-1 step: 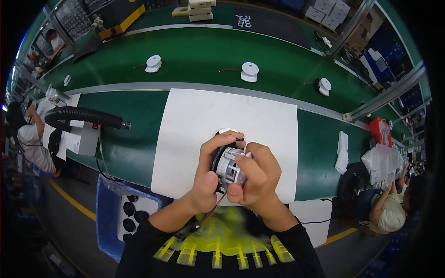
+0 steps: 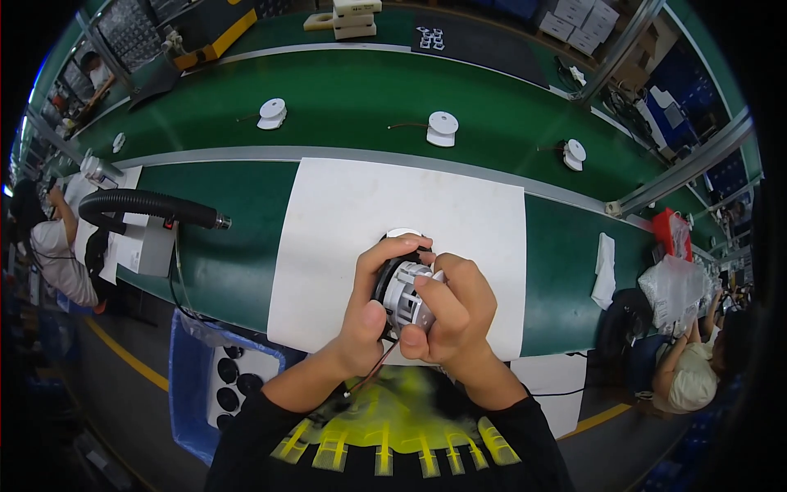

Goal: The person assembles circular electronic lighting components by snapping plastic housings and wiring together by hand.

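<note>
Head view: both forearms rose from the lower edge in dark sleeves and converged over the white sheet (image 2: pixel 316 254) on the green bench (image 2: pixel 238 262); the wrists were bent inward, so that the hands faced each other at mid-sheet.

The left hand (image 2: pixel 359 320) was curved around the black-rimmed side of a silver-and-black round part (image 2: pixel 403 297), its thumb on the near side and its forefinger arched over the far side; the right hand (image 2: pixel 463 316) closed from the other side, forefinger bent onto the silver face, thumb tucked near the lower edge; the fingers of both hands were drawn in narrow about the part; the contact of the remaining fingers could not be told, being hidden.

The part stood tilted, between the palms and above the sheet; a thin lead (image 2: pixel 373 373) hung from it toward the person's body; a white piece (image 2: pixel 400 233) showed partly behind the left fingers.

Against the earlier frame, the grip was essentially unchanged; the right forefinger and thumb had shifted very slightly on the silver face; the lead's end had swung a little higher; the white round pieces (image 2: pixel 442 127) on the green belt (image 2: pixel 352 90) kept their places.
</note>
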